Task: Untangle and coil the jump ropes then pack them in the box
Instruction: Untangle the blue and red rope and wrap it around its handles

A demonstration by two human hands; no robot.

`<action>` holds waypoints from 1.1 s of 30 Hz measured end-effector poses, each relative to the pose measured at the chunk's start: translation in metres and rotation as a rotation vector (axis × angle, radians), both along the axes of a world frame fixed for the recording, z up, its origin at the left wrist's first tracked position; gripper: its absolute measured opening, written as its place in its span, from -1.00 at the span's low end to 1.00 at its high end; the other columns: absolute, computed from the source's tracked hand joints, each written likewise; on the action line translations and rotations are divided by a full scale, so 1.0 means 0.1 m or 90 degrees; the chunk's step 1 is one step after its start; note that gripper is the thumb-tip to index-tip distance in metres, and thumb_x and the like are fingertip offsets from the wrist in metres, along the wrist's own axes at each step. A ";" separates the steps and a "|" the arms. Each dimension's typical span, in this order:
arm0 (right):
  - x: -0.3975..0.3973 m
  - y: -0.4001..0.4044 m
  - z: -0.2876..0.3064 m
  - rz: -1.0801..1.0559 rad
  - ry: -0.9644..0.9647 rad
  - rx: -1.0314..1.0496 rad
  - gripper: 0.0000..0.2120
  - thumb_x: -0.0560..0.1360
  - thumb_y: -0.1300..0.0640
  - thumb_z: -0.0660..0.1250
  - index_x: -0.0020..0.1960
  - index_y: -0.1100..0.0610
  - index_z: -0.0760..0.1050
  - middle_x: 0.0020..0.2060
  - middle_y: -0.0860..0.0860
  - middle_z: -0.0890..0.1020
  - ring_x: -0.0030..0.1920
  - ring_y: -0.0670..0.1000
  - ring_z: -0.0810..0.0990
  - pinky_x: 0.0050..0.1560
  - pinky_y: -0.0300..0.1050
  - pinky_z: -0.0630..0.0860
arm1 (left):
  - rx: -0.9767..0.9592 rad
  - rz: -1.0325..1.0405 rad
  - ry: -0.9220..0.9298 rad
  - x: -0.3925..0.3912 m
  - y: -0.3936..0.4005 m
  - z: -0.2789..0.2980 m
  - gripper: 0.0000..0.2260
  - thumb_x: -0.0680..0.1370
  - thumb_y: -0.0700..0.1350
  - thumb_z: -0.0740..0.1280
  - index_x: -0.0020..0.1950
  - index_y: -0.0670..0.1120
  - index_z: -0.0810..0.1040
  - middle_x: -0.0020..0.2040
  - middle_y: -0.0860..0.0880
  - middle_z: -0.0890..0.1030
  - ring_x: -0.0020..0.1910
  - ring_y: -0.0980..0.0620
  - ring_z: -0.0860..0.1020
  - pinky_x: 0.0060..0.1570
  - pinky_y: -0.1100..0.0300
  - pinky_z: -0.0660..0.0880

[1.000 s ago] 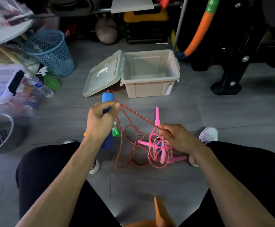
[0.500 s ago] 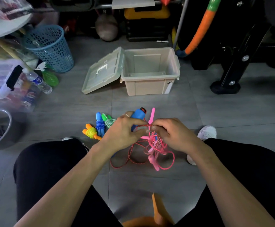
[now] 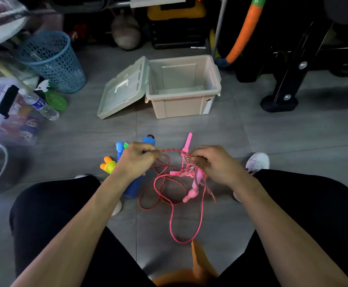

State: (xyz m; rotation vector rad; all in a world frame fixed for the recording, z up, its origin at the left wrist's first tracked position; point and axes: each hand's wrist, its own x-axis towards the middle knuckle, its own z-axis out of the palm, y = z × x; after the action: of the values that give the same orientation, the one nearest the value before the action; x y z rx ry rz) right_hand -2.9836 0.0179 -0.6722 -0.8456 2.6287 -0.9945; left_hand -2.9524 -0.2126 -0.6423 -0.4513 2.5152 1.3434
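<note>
The left hand (image 3: 136, 160) is gripping a blue jump-rope handle (image 3: 133, 186) and pinching the red cord (image 3: 164, 183); the right hand (image 3: 212, 164) is clutching the pink rope tangle (image 3: 191, 175); bare floor tile (image 3: 189, 129) is lying open between hands and box; since a moment ago the hands are sitting farther apart, loops dangling lower; the beige storage box (image 3: 181, 106) is standing empty, its lid (image 3: 123, 88) leaning open alongside.
</note>
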 end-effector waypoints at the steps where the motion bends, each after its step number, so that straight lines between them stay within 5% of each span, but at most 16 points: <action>1: 0.00 -0.01 0.02 0.007 0.013 0.005 -0.75 0.60 0.16 0.28 -0.23 0.23 0.48 -0.35 0.06 0.51 -0.29 0.07 0.45 -0.22 0.04 0.41 | -0.039 -0.033 -0.011 0.01 -0.01 -0.01 -0.85 0.46 -0.03 0.41 -0.32 0.11 0.65 -0.42 0.17 0.55 -0.36 0.10 0.52 -0.37 0.31 0.42; 5: 0.04 -0.06 0.10 0.027 0.032 -0.015 -0.79 0.59 0.14 0.29 -0.15 0.21 0.58 -0.32 -0.05 0.49 -0.26 -0.01 0.45 -0.20 -0.03 0.42 | -0.077 -0.156 0.057 0.06 0.13 0.02 -0.92 0.44 0.12 0.45 -0.20 0.15 0.66 -0.09 0.05 0.55 -0.11 0.13 0.53 -0.11 0.32 0.43; 12: 0.07 -0.09 -0.03 -0.036 0.012 -0.077 -0.97 0.47 0.24 0.41 -0.10 0.19 0.58 -0.21 -0.01 0.53 -0.18 0.01 0.51 -0.14 -0.08 0.45 | 0.090 -0.164 0.098 0.01 0.25 0.11 -0.86 0.52 -0.13 0.41 -0.20 -0.16 0.64 -0.22 -0.04 0.43 -0.42 0.13 0.39 -0.31 0.10 0.42; 17: 0.11 -0.07 -0.25 -0.027 -0.034 -0.016 -0.83 0.41 0.22 0.43 -0.05 0.11 0.48 -0.08 -0.03 0.48 0.01 0.02 0.42 0.04 0.12 0.50 | 0.120 -0.151 0.062 0.02 0.25 0.06 -0.85 0.53 -0.14 0.40 -0.22 -0.14 0.66 -0.30 0.12 0.46 -0.39 0.09 0.43 -0.41 0.13 0.44; 21: 0.06 -0.02 -0.32 -0.058 -0.063 0.019 -0.64 0.44 0.02 0.45 0.19 0.08 0.50 -0.01 -0.03 0.54 0.06 0.05 0.49 0.09 0.00 0.49 | 0.109 -0.121 0.057 0.00 0.20 0.01 -0.83 0.52 -0.12 0.41 -0.27 -0.04 0.65 -0.30 0.09 0.45 -0.39 0.11 0.43 -0.40 0.16 0.44; 27: 0.00 0.05 -0.36 -0.136 -0.090 0.055 -0.79 0.40 -0.07 0.49 -0.15 0.04 0.55 -0.41 -0.13 0.49 -0.33 -0.09 0.49 -0.31 -0.14 0.41 | 0.095 -0.093 0.036 -0.02 0.18 -0.03 -0.76 0.54 -0.06 0.39 -0.33 0.09 0.66 -0.35 0.10 0.60 -0.41 0.21 0.47 -0.38 0.23 0.45; 30: 0.02 0.10 -0.34 -0.168 -0.139 -0.022 -0.87 0.45 0.02 0.47 -0.19 0.05 0.59 -0.47 -0.17 0.55 -0.41 -0.17 0.50 -0.35 -0.26 0.40 | 0.087 -0.047 0.035 -0.06 0.16 -0.04 -0.77 0.54 -0.02 0.38 -0.32 0.12 0.67 -0.29 -0.12 0.62 -0.38 0.03 0.46 -0.43 0.16 0.46; 33: 0.01 0.13 -0.29 -0.225 -0.160 -0.064 -0.81 0.53 0.08 0.39 -0.25 0.10 0.55 -0.43 -0.08 0.58 -0.40 -0.15 0.49 -0.29 -0.14 0.43 | 0.043 -0.013 0.043 -0.09 0.12 -0.09 -0.75 0.54 0.02 0.37 -0.34 0.12 0.66 -0.44 -0.04 0.48 -0.47 0.07 0.41 -0.47 0.20 0.44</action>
State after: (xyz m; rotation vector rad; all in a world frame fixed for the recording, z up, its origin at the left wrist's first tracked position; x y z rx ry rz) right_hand -2.9826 0.0314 -0.7011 -0.2496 2.5715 -1.2357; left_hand -2.9617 -0.2009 -0.6515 -0.3711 2.5115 1.4551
